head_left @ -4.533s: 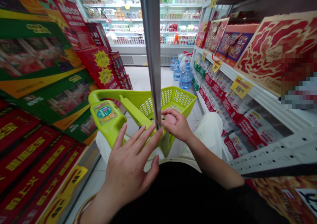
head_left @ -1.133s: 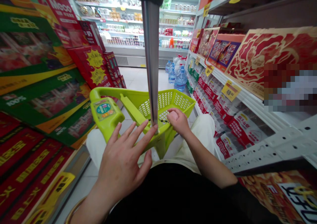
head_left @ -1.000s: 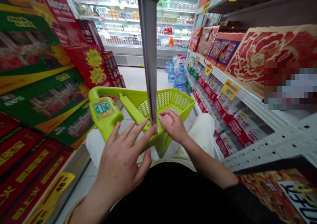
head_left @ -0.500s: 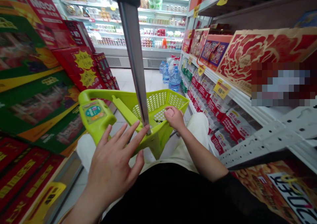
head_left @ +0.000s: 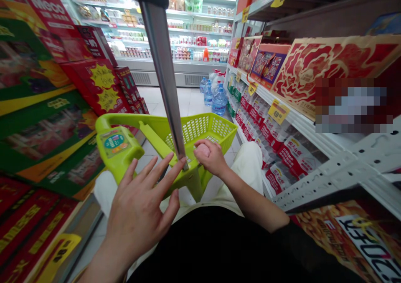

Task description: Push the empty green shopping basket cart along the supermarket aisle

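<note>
A lime-green shopping basket cart [head_left: 219, 130] stands in front of my legs, with a grey metal pole [head_left: 163, 74] rising from its near edge. My left hand [head_left: 144, 195] is spread over the cart's near side, palm down. Its fingertips come close to the foot of the pole; whether they touch it I cannot tell. Curled closed, my right hand [head_left: 211, 155] is over the basket's near right part, just right of the pole. A pale pink patch shows at its fingers, too unclear to tell whether it is skin or a held thing.
Shelves on the right hold gift boxes [head_left: 313, 70] above shrink-wrapped water bottles [head_left: 278, 126]. Stacked cartons [head_left: 46, 120] line the left. Large water jugs [head_left: 218, 99] stand on the floor ahead, before a refrigerated display [head_left: 200, 32].
My right hand has moved left and slightly down, nearer the pole. My left hand keeps its spread pose. The whole view has shifted slightly.
</note>
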Motion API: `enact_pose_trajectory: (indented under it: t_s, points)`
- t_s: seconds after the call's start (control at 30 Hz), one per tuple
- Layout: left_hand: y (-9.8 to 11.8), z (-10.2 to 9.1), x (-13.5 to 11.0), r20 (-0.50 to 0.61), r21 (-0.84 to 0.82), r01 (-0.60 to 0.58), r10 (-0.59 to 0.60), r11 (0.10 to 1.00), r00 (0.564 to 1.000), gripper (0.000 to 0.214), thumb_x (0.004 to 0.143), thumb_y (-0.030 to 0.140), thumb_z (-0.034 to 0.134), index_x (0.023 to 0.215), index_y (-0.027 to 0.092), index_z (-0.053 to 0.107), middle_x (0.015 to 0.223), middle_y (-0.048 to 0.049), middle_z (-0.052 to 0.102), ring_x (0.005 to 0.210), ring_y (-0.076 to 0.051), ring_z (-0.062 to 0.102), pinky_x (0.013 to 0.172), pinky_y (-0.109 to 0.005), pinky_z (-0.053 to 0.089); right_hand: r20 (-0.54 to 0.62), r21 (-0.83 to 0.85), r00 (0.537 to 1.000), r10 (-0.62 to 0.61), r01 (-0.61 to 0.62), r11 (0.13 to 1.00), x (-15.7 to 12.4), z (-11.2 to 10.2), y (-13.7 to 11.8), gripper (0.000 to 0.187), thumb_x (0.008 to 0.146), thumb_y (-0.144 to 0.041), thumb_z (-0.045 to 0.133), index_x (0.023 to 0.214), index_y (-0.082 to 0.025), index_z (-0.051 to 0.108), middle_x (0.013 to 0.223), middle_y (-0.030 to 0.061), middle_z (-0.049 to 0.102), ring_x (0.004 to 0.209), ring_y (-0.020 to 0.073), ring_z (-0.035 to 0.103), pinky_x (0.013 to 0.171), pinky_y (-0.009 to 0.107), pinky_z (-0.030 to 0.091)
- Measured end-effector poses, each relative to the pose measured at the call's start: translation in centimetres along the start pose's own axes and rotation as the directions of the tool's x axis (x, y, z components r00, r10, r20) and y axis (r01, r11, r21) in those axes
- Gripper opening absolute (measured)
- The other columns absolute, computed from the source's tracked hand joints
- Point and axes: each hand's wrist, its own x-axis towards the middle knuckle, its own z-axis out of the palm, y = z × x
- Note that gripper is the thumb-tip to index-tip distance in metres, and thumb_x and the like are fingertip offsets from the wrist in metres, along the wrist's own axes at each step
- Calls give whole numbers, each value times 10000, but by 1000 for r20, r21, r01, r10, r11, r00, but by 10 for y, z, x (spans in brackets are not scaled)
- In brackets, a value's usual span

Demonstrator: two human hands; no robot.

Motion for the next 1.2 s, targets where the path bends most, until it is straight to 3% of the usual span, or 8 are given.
enact_pose_trajectory:
  t_s: [0.17,0.27,0.43,0.57,0.7,0.93,1.2]
  points:
    - [1,0,0,-18,12,-12,12,1000,1000,618,926,286,502,1540,296,429,1477,-81,592,1298,-359,602,1183,-611,328,-103,-91,985,137,-147,985,19,-5,27,172,806,-381,665,934,-270,698,988,-6,750,990,237,662,1184,534,256]
    - [0,0,0,-14,7,-8,8,1000,1000,595,920,278,518,1512,311,479,1486,-75,583,1298,-358,602,1179,-614,334,-125,-131,977,172,-188,973,21,-6,28,179,813,-361,654,951,-256,696,1037,16,742,1053,254,657,1187,540,251]
    - [-1,1,0,-10,7,-4,4,1000,1000,506,915,273,540,1410,360,598,1491,-47,580,1304,-364,596,1157,-640,359,-11,-33,1000,15,-16,999,4,-4,3,208,831,-378,649,995,-261,704,1067,19,729,1047,235,655,1095,445,404]
    - [-3,1,-1,13,23,-10,9,1000,1000,418,918,292,538,1304,359,681,1459,-44,608,1307,-365,591,1152,-657,362,61,39,994,-90,88,995,-5,-3,-9,228,834,-404,661,1014,-275,714,1061,11,736,1006,224,666,1049,415,446]
    - [-4,1,0,22,44,-27,26,999,999,370,921,302,546,1248,355,710,1426,-40,635,1298,-362,599,1138,-648,387,-3,17,1000,1,-1,1000,5,-2,5,193,807,-390,665,950,-270,713,1008,3,749,952,224,672,1046,426,448]
    - [-5,2,0,5,37,-32,32,999,999,378,925,273,543,1261,335,706,1408,-52,649,1293,-372,602,1119,-644,406,-140,-102,977,159,-174,979,21,-5,31,208,792,-386,661,947,-254,701,981,16,740,1008,253,655,1147,508,328]
    - [-6,3,-1,7,58,-37,37,998,999,402,924,222,521,1269,330,697,1421,-45,641,1281,-369,610,1108,-631,410,21,13,997,-81,80,997,-4,-3,2,256,827,-415,646,1034,-272,695,1083,18,721,1034,236,645,1093,423,376]
